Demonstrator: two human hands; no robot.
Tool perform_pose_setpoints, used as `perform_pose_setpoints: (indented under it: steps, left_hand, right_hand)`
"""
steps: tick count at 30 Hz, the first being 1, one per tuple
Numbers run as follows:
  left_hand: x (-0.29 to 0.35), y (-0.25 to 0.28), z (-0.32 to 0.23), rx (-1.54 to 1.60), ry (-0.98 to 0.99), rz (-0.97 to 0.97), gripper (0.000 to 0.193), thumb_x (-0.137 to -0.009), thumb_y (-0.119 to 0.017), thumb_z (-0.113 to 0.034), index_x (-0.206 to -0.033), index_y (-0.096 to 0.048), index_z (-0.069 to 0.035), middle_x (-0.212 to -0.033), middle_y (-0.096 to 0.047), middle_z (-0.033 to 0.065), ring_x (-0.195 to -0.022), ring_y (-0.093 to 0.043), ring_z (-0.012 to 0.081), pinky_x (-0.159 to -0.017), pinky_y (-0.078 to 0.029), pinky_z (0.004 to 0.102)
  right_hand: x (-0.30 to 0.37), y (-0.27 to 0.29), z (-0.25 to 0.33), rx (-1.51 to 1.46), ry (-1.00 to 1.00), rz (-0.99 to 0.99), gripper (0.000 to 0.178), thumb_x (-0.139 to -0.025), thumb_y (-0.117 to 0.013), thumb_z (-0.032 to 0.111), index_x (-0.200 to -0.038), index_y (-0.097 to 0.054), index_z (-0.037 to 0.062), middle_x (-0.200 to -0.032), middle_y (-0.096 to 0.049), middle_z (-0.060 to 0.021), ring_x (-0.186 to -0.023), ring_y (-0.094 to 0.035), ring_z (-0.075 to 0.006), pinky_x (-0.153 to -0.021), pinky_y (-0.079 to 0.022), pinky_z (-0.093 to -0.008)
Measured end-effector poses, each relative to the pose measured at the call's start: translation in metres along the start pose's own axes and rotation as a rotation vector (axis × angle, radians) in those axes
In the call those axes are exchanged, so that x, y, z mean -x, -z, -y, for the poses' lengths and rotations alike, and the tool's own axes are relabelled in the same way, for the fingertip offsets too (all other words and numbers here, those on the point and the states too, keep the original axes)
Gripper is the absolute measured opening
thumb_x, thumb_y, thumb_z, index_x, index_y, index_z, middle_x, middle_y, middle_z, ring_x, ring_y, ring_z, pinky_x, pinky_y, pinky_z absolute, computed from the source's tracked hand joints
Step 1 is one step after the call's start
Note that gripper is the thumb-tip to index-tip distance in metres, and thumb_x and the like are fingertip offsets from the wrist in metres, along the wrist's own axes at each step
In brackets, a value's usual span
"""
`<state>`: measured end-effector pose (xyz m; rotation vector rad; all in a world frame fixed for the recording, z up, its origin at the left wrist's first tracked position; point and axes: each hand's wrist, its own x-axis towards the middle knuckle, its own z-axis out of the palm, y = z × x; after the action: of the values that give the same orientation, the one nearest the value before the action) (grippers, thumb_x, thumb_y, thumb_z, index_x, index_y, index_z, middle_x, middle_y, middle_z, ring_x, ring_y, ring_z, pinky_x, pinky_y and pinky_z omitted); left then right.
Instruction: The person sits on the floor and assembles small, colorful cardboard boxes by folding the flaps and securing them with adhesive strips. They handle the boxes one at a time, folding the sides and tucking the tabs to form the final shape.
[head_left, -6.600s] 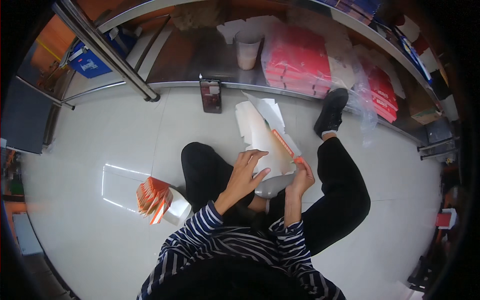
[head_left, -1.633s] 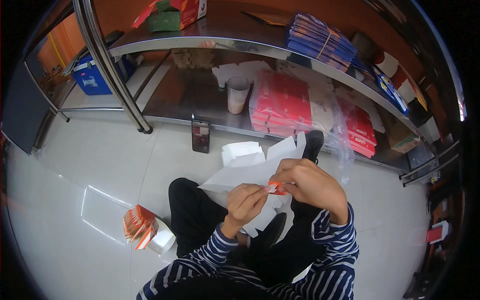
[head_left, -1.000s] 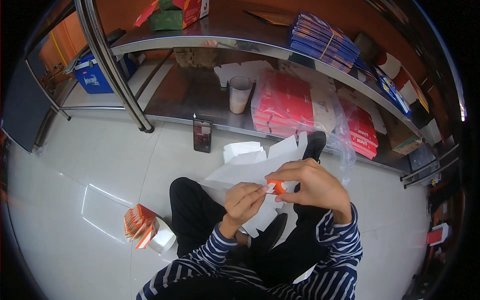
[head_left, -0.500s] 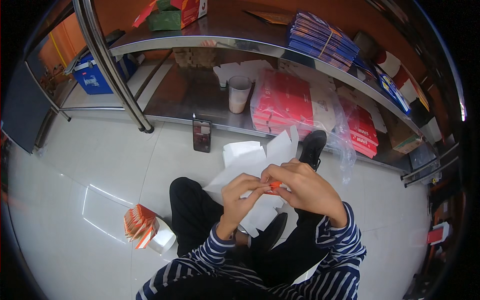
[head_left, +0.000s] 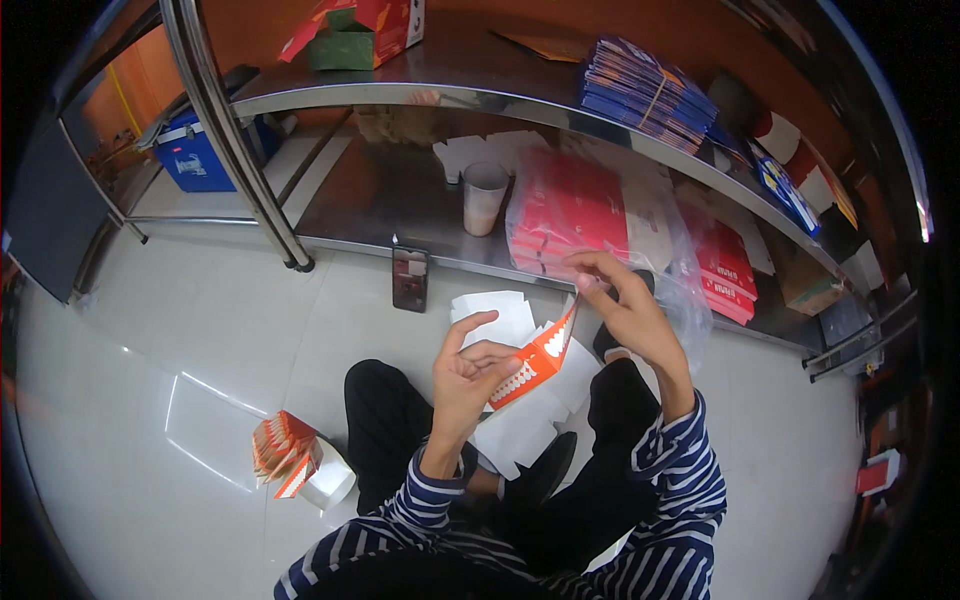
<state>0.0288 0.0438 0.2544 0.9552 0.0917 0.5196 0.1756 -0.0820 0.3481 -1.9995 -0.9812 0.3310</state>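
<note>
Between my hands is a folded orange carton strip (head_left: 530,377) with a white scalloped pattern, creased so that its right part slants upward. My left hand (head_left: 463,385) grips its lower left end, thumb on the printed face and index finger raised. At the upper right end is my right hand (head_left: 632,318), its thumb and index finger apart and the thumb close to the strip's tip; whether they touch is hard to see. White cut cardboard pieces (head_left: 515,437) lie below, between my legs.
To the left, a white container (head_left: 335,480) holds a bundle of orange-and-white cartons (head_left: 285,447). A phone (head_left: 410,278) leans against the steel shelf (head_left: 360,215). On it stand a plastic cup (head_left: 484,200) and bagged red flat boxes (head_left: 570,205). Blue packs (head_left: 645,90) lie above.
My hands have moved apart, the right one up. The orange strip, mostly hidden in my fingers before, now shows opened out. The view has shifted slightly.
</note>
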Motion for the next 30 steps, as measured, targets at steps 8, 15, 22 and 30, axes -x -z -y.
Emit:
perform_pose_setpoints:
  steps: [8,15,22,30]
  left_hand:
    - [0.001,0.002,-0.003,0.108,0.061,-0.04,0.03,-0.084,-0.06,-0.002,-0.112,-0.051,0.005,-0.086,-0.062,0.0071,-0.081,-0.058,0.0098,-0.075,-0.046,0.0211]
    - [0.0,0.02,0.023,0.167,0.055,-0.073,0.024,-0.095,-0.045,-0.018,-0.096,-0.056,0.002,-0.086,-0.053,0.0,-0.081,-0.05,0.0072,-0.075,-0.04,0.0214]
    - [-0.022,0.045,0.008,-0.376,-0.29,-0.159,0.035,-0.094,-0.037,-0.019,-0.118,-0.052,0.002,-0.105,-0.059,0.0086,-0.095,-0.055,0.0142,-0.085,-0.04,0.0264]
    - [-0.011,0.012,0.005,-0.3,-0.329,-0.464,0.031,-0.077,-0.067,-0.004,-0.108,-0.063,0.0,-0.08,-0.061,0.006,-0.073,-0.054,0.0093,-0.069,-0.042,0.0213]
  right_hand:
    - [-0.017,-0.02,-0.064,-0.607,-0.274,0.193,0.034,-0.089,-0.057,0.021,-0.117,-0.052,0.0015,-0.109,-0.057,-0.0086,-0.104,-0.051,-0.0151,-0.095,-0.036,-0.0289]
    - [-0.021,-0.017,-0.059,-0.915,-0.176,0.2,0.028,-0.081,-0.062,0.003,-0.108,-0.055,-0.0004,-0.102,-0.06,-0.0084,-0.093,-0.057,-0.0137,-0.085,-0.044,-0.0258]
    - [-0.011,-0.013,-0.022,-0.558,-0.104,0.004,0.025,-0.074,-0.069,0.0,-0.098,-0.061,-0.0027,-0.088,-0.065,-0.0087,-0.082,-0.061,-0.0131,-0.075,-0.048,-0.0267]
    - [0.001,-0.048,0.017,-0.012,0.417,0.069,0.02,-0.071,-0.068,-0.001,-0.09,-0.069,0.0027,-0.08,-0.065,-0.0108,-0.071,-0.061,-0.0214,-0.065,-0.048,-0.0278]
